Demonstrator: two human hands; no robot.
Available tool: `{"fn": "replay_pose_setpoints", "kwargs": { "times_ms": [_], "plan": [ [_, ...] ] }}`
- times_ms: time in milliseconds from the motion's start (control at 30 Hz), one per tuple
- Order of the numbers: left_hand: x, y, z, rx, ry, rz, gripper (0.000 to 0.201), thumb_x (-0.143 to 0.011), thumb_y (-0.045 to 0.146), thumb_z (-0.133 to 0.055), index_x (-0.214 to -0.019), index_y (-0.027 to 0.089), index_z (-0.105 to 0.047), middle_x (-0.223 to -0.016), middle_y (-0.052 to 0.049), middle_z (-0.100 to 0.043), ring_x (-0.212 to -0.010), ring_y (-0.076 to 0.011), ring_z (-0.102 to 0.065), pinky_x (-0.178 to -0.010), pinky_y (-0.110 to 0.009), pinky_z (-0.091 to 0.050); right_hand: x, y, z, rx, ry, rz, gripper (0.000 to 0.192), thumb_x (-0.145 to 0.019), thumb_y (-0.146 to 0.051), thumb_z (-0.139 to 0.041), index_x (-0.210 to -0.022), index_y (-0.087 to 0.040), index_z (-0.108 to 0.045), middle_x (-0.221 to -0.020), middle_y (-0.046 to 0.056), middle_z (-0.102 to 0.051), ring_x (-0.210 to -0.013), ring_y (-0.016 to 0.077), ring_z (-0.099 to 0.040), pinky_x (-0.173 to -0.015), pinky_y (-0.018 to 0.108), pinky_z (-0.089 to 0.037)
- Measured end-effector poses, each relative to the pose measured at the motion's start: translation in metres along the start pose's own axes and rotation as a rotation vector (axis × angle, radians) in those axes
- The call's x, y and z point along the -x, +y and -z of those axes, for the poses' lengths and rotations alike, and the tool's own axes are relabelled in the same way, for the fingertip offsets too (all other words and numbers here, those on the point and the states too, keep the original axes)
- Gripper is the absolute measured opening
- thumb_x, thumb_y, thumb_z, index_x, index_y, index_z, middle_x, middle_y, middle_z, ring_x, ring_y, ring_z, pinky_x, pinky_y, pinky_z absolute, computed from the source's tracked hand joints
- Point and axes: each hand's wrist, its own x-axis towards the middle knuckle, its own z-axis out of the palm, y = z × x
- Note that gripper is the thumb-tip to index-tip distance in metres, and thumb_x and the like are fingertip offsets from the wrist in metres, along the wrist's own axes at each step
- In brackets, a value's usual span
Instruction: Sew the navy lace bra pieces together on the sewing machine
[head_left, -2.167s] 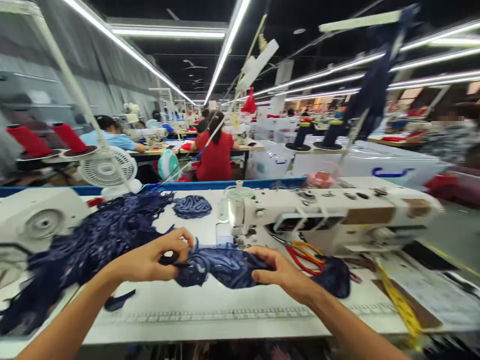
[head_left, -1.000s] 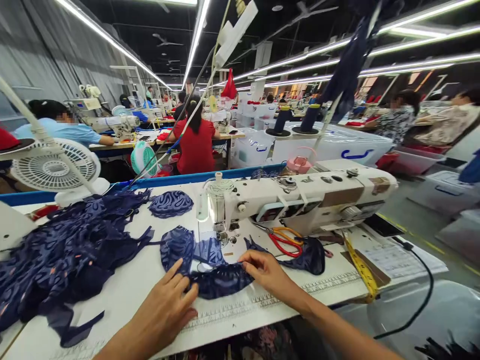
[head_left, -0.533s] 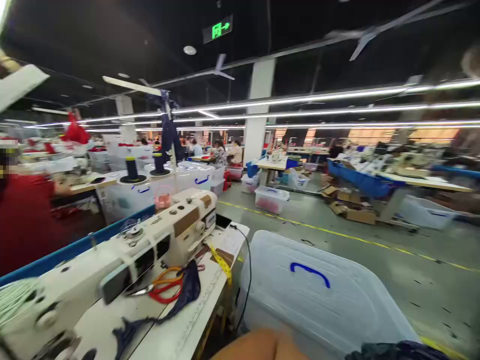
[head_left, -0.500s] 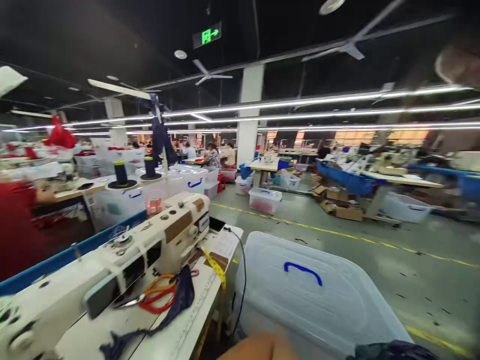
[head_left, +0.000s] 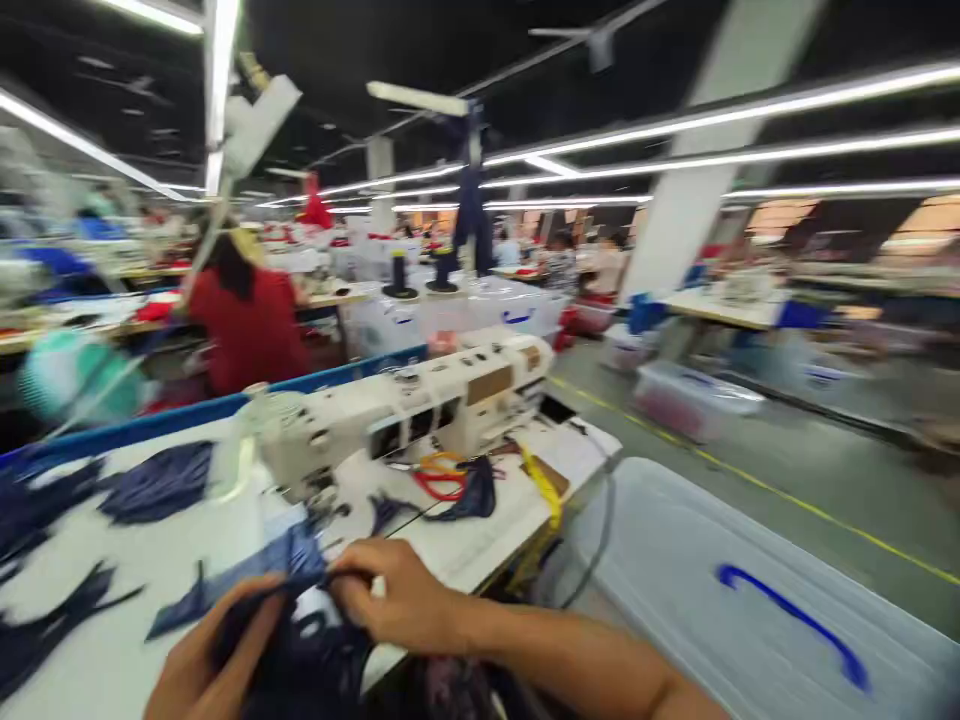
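A dark navy piece of fabric (head_left: 307, 660) hangs between my two hands at the table's front edge. My left hand (head_left: 217, 655) has its fingers closed around its left part. With thumb and finger, my right hand (head_left: 397, 595) pinches the cloth's upper edge, which is drawn out between the hands. Just beyond them stands a white sewing machine (head_left: 480, 385), its needle end near the fabric. Red-handled scissors (head_left: 442, 482) and a navy scrap (head_left: 476, 490) lie right of the needle end. More navy pieces (head_left: 161, 482) lie on the table at left. Motion blurs the view.
A yellow measuring tape (head_left: 544, 485) hangs over the table's right end. Beside it, a lidded plastic bin (head_left: 720, 500) with a blue handle stands on the floor. A person in red (head_left: 247, 325) sits beyond the blue trough (head_left: 172, 400). Two thread cones (head_left: 400, 270) stand behind the machine.
My view has swung left and down, so the table's left side and both hands now show. The hands have hold of the navy fabric; earlier only blurred skin appeared at the bottom edge.
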Motion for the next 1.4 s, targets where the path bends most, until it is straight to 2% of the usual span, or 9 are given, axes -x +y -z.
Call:
{"fn": "replay_pose_setpoints", "kwargs": {
  "times_ms": [167, 333, 633, 733, 867, 967, 1100, 1233, 1400],
  "plan": [
    [0.0, -0.006, 0.03, 0.203, -0.086, 0.229, 0.028, -0.089, 0.042, -0.052, -0.079, 0.017, -0.059, -0.078, 0.0, -0.062, -0.078, -0.0177, -0.058, -0.071, -0.026, -0.046, -0.029, 0.01, -0.008, -0.267, -0.194, -0.066, 0.033, -0.093, -0.041, -0.046, -0.074, -0.018, -0.058, -0.066, -0.003, -0.051, -0.062, 0.0117, -0.047, -0.057, 0.021, -0.038],
    [-0.017, -0.025, 0.028, 0.203, -0.016, 0.238, 0.028, -0.088, 0.039, -0.05, -0.071, 0.017, -0.053, -0.069, 0.002, -0.054, -0.069, -0.0139, -0.051, -0.064, -0.023, -0.04, -0.04, 0.017, -0.017, -0.302, -0.249, -0.175, 0.038, -0.087, -0.053, -0.055, -0.071, -0.019, -0.058, -0.072, 0.0, -0.056, -0.071, 0.0159, -0.052, -0.066, 0.025, -0.044],
    [-0.021, -0.045, 0.033, 0.065, -0.09, 0.228, 0.025, -0.09, 0.036, -0.048, -0.078, 0.017, -0.06, -0.075, 0.0, -0.062, -0.074, -0.0166, -0.057, -0.069, -0.025, -0.044, -0.039, 0.032, -0.03, -0.362, -0.39, -0.391, 0.039, -0.09, -0.057, -0.049, -0.079, -0.02, -0.053, -0.051, -0.008, -0.042, -0.038, 0.0089, -0.041, -0.04, 0.021, -0.032],
    [-0.033, -0.041, 0.041, -0.043, -0.118, 0.16, 0.022, -0.09, 0.034, -0.05, -0.082, 0.018, -0.063, -0.078, 0.0, -0.065, -0.075, -0.0168, -0.058, -0.072, -0.025, -0.043, -0.042, 0.028, -0.031, -0.223, -0.396, -0.219, 0.032, -0.095, -0.045, -0.045, -0.077, -0.02, -0.054, -0.056, -0.005, -0.045, -0.046, 0.0103, -0.046, -0.045, 0.022, -0.037],
    [-0.056, -0.048, 0.036, -0.175, -0.198, 0.044, 0.012, -0.089, 0.027, -0.055, -0.083, 0.021, -0.065, -0.082, 0.0, -0.066, -0.08, -0.0173, -0.059, -0.076, -0.025, -0.042, -0.056, 0.032, -0.022, 0.22, -0.284, 0.332, 0.022, -0.094, -0.015, -0.039, -0.091, -0.019, -0.06, -0.085, 0.006, -0.062, -0.078, 0.0178, -0.056, -0.07, 0.03, -0.047],
    [-0.063, -0.063, 0.022, -0.259, -0.231, 0.022, 0.012, -0.088, 0.021, -0.055, -0.081, 0.02, -0.065, -0.079, -0.003, -0.063, -0.079, -0.0189, -0.058, -0.074, -0.027, -0.041, -0.068, 0.051, -0.011, 0.467, -0.237, 0.564, 0.04, -0.083, 0.001, -0.036, -0.11, -0.015, -0.06, -0.107, 0.013, -0.063, -0.096, 0.0227, -0.056, -0.082, 0.037, -0.048],
    [-0.043, -0.073, 0.013, -0.336, -0.211, 0.044, 0.016, -0.093, 0.024, -0.049, -0.091, 0.019, -0.064, -0.085, -0.005, -0.062, -0.081, -0.0202, -0.058, -0.075, -0.029, -0.042, -0.067, 0.065, -0.002, 0.56, -0.326, 0.599, 0.048, -0.079, 0.005, -0.037, -0.117, -0.015, -0.059, -0.115, 0.012, -0.064, -0.105, 0.0224, -0.056, -0.087, 0.038, -0.045],
    [-0.02, -0.062, 0.022, -0.324, -0.254, 0.087, 0.011, -0.091, 0.026, -0.055, -0.089, 0.02, -0.064, -0.084, -0.004, -0.064, -0.08, -0.019, -0.059, -0.073, -0.027, -0.042, -0.063, 0.054, 0.003, 0.529, -0.431, 0.591, 0.035, -0.092, -0.007, -0.042, -0.121, -0.018, -0.058, -0.115, 0.01, -0.064, -0.106, 0.0198, -0.057, -0.088, 0.035, -0.043],
    [-0.031, -0.041, 0.028, -0.254, -0.232, 0.137, 0.011, -0.09, 0.025, -0.057, -0.084, 0.02, -0.064, -0.082, -0.002, -0.064, -0.077, -0.0168, -0.059, -0.071, -0.025, -0.041, -0.068, 0.053, 0.0, 0.522, -0.389, 0.609, 0.022, -0.097, -0.021, -0.046, -0.11, -0.019, -0.063, -0.107, 0.009, -0.066, -0.099, 0.0197, -0.059, -0.088, 0.036, -0.043]
  ]
}}
